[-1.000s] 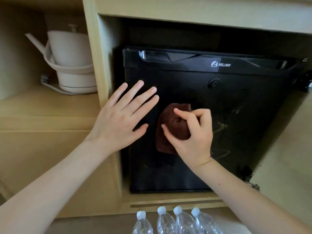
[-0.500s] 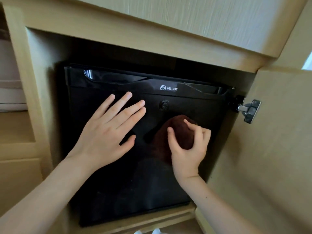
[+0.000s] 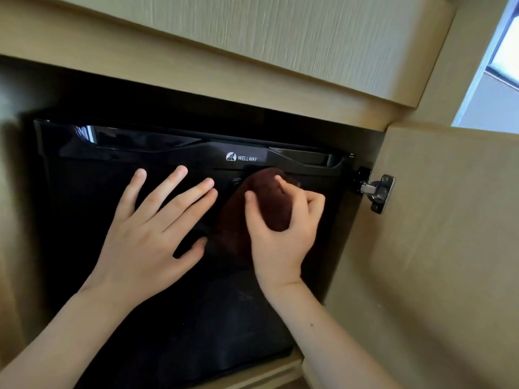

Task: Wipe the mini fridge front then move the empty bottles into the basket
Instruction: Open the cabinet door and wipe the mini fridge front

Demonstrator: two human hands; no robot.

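Note:
A black mini fridge (image 3: 174, 318) with a WELLWAY logo sits inside a wooden cabinet recess. My left hand (image 3: 146, 234) lies flat on its door, fingers spread, left of centre. My right hand (image 3: 280, 234) grips a bunched dark brown cloth (image 3: 266, 197) and presses it against the upper right of the door, just below the logo and over the lock. No bottles or basket are in view.
The open wooden cabinet door (image 3: 435, 262) stands at the right, hung on a metal hinge (image 3: 377, 192). A wooden panel (image 3: 252, 37) overhangs the recess. A window (image 3: 502, 66) shows at the top right.
My right hand has slid the cloth up and to the right across the door, toward the logo. The view has swung up and right; the kettle shelf and the bottles have left the frame.

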